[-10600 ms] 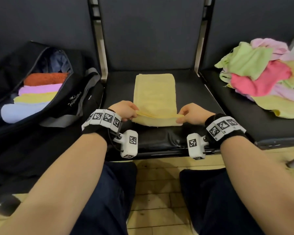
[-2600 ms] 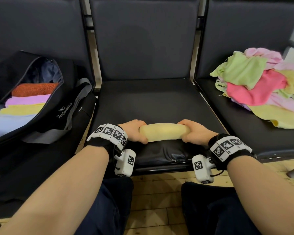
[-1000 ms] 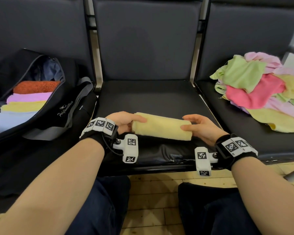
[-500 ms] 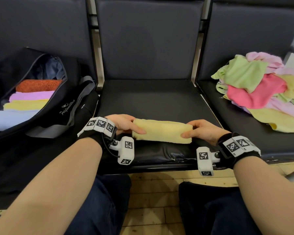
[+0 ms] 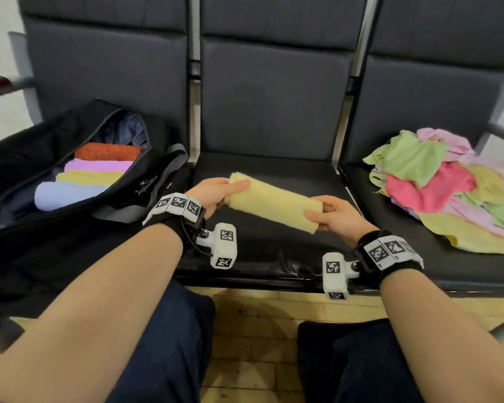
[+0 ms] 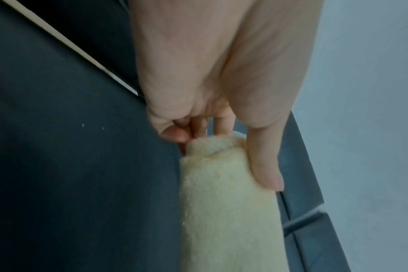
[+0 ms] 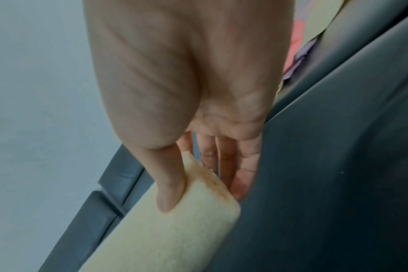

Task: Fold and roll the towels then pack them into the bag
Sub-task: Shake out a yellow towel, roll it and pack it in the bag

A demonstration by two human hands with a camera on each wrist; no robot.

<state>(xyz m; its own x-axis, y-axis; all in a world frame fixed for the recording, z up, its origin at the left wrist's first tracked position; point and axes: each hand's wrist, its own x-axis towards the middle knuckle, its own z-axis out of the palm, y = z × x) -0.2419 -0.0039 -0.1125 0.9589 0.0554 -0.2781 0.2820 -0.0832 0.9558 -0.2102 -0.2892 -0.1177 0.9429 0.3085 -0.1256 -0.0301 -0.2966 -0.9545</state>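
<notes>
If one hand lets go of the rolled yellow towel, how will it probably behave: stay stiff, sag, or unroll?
The rolled yellow towel is soft terry cloth, so it would probably sag from the gripped end. Nothing ties the roll; its layered end by the left hand may loosen. It looks light: the right hand holds its end with thumb and fingers only.

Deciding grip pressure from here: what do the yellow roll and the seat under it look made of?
Yellow roll: soft terry or fleece-like cloth, matte, with a fuzzy nap that dents under the left hand and right hand pinching its ends. Seat: probably black faux leather, smooth with a slight sheen, scuffed along the front edge.
</notes>
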